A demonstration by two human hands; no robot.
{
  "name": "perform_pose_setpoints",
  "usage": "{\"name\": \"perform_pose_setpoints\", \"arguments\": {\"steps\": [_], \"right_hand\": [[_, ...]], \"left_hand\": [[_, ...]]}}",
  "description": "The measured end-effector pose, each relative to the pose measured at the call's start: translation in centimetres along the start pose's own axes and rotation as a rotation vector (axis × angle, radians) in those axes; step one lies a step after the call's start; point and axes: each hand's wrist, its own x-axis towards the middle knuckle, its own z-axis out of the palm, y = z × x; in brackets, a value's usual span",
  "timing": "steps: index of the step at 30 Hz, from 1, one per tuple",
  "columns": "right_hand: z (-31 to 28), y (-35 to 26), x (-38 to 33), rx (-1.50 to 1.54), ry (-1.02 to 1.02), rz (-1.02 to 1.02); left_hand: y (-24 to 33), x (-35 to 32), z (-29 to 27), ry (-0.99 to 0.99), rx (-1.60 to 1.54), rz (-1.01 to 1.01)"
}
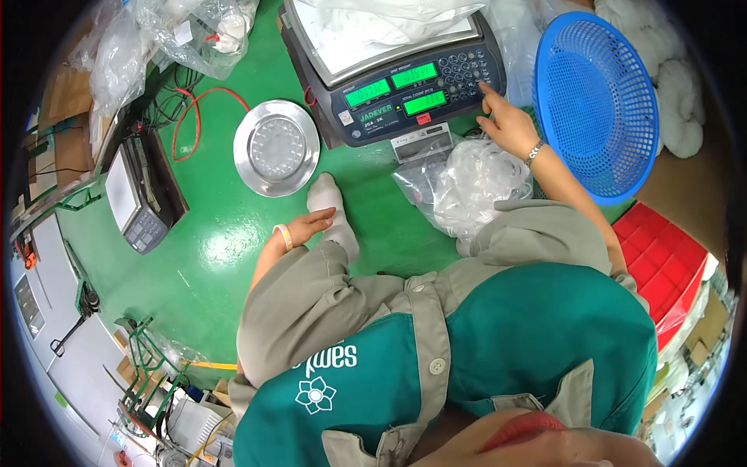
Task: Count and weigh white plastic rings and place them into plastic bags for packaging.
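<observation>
A dark counting scale [373, 117] with green lit displays stands in front of me. A white plastic bag [389, 27] lies on its pan. My right hand [510, 128] reaches to the scale's keypad [465, 74]. Its index fingertip is at the keys, the thumb stands apart, and it holds nothing. My left hand [310, 226] rests by my left knee, fingers stretched out and holding nothing. Below the scale, a clear bag of whitish, ring-like plastic pieces [482, 183] lies on the floor near my right leg.
A round metal dish [276, 148] sits on the green floor [210, 241]. At the right stands a blue plastic basket [545, 117], with a red quilted surface [661, 257] below it. Another scale [136, 198], a red cable [187, 128] and clear bags [120, 78] are at the left.
</observation>
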Motion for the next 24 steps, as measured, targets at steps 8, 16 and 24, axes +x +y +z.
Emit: {"name": "perform_pose_setpoints", "arguments": {"steps": [8,16,24], "right_hand": [[0.4,0.3,1.3,-0.082,0.004,-0.022],[0.3,0.2,1.4,-0.097,0.025,-0.021],[-0.5,-0.4,2.2,-0.148,-0.09,0.057]], "left_hand": [[-0.4,-0.3,0.3,0.022,-0.078,-0.007],[-0.3,-0.4,0.4,0.03,-0.068,-0.016],[-0.3,-0.4,0.4,0.021,-0.08,0.012]]}}
